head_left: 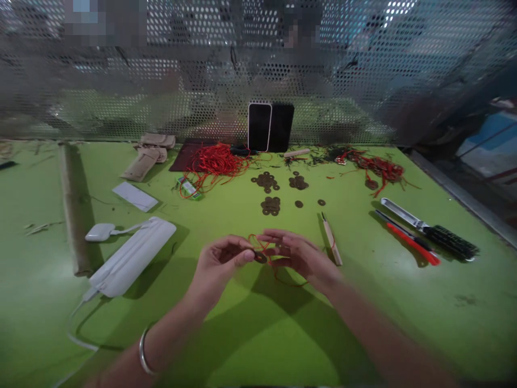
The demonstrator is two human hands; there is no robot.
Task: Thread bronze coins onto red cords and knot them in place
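Note:
Between thumb and forefinger, my left hand (222, 264) pinches a dark round coin (260, 258) with a hole in its middle. Thin red cord (264, 245) loops around the coin and between both hands, with a length hanging below toward the table. My right hand (302, 258) is just right of the coin, its fingers stretched and apart beside the cord. Whether a fingertip touches the cord is hard to make out. Beyond the hands lie several piles of similar coins (270, 205), and two single coins lie apart to their right.
A wooden-handled awl (332, 240) lies right of my hands; a brush (450, 241) and red-handled tool (412, 243) lie farther right. At left are a white power bank (133, 256) with cable and a long roll (75, 210). Red cords (220, 160) and two phones (259, 126) are at the back.

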